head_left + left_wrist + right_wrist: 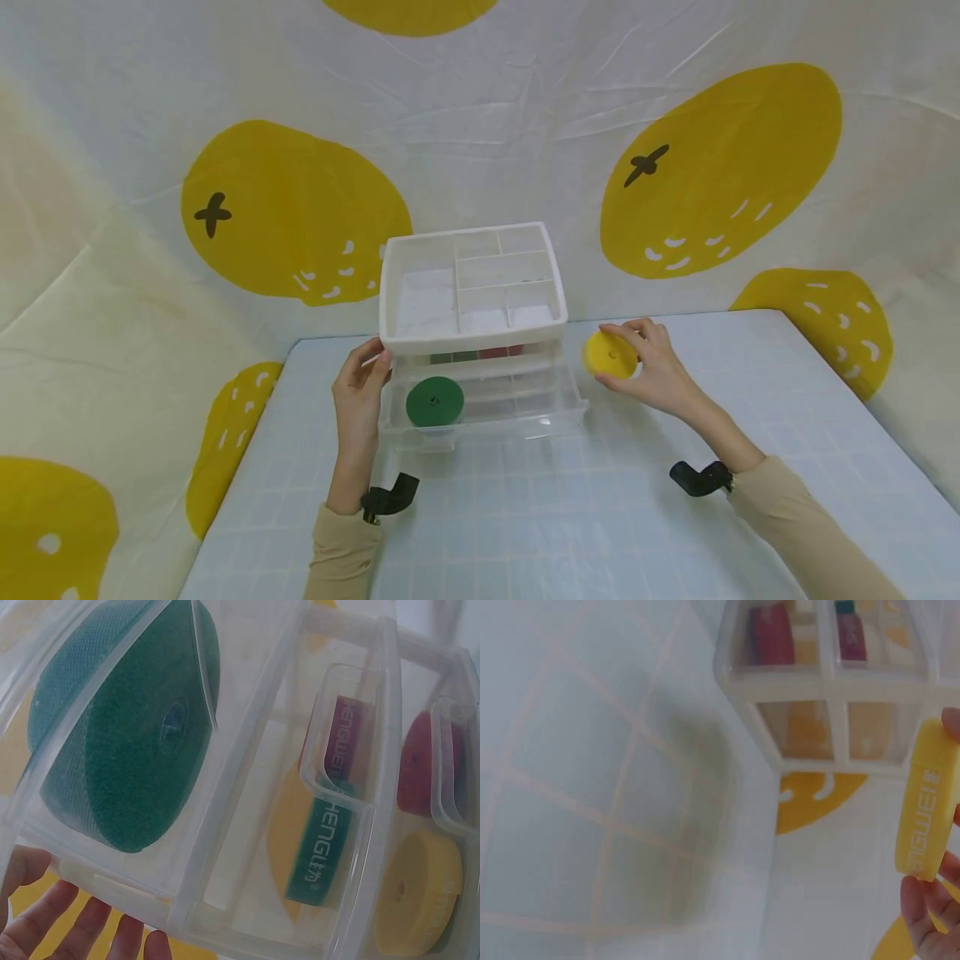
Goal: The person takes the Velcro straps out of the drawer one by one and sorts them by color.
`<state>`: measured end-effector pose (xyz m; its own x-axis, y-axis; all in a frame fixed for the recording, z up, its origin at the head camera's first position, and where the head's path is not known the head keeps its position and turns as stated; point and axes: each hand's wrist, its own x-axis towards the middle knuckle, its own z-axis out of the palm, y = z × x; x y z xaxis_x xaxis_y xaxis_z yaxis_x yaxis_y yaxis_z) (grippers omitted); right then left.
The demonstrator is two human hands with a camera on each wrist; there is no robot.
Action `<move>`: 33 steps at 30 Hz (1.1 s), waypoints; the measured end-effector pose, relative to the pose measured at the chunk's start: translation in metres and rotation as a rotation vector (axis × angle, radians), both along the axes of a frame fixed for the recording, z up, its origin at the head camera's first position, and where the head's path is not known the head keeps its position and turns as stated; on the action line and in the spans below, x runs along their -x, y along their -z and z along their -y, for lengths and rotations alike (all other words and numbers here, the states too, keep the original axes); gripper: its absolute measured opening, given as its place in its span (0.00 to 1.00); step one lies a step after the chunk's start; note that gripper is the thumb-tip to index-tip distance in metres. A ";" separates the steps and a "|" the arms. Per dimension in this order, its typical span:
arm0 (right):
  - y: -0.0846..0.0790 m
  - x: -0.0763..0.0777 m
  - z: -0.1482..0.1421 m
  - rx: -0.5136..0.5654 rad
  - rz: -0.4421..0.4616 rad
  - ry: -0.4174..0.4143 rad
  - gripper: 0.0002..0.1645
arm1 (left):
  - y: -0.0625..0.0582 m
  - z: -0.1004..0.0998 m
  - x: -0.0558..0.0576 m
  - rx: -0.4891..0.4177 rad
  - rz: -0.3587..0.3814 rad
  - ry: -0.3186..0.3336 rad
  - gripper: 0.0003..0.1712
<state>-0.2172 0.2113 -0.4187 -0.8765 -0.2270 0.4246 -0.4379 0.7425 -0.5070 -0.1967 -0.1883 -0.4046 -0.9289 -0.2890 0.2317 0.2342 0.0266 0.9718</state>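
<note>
A white organizer [472,343] with a compartment tray on top stands at the table's back, with clear drawers below. One clear drawer [517,427] is pulled out, and a large green tape roll [435,402] lies in its left part. My left hand [358,404] rests against the organizer's left side; in the left wrist view its fingers [46,919] touch the plastic edge. To the right of the organizer, my right hand [654,368] pinches a yellow tape roll [611,356] above the table. White lettering shows on its rim [928,802] in the right wrist view.
Other drawers hold a green-labelled roll [319,851], a red roll [427,765] and another yellow roll [418,896]. The table [510,525] has a pale blue checked cover. Behind it hangs a cloth [480,150] printed with yellow fruit.
</note>
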 end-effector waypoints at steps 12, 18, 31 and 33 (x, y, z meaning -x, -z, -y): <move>0.033 0.025 -0.007 0.019 0.176 0.094 0.42 | 0.001 0.000 0.000 0.017 0.006 -0.014 0.20; 0.050 0.036 -0.009 0.030 0.225 0.116 0.42 | 0.001 -0.001 0.001 0.017 0.008 -0.018 0.20; 0.072 0.058 -0.004 0.012 0.312 0.126 0.43 | 0.001 -0.001 0.001 0.028 0.006 -0.020 0.19; 0.075 0.061 -0.003 0.004 0.321 0.127 0.44 | 0.001 -0.001 0.001 0.027 0.000 -0.018 0.19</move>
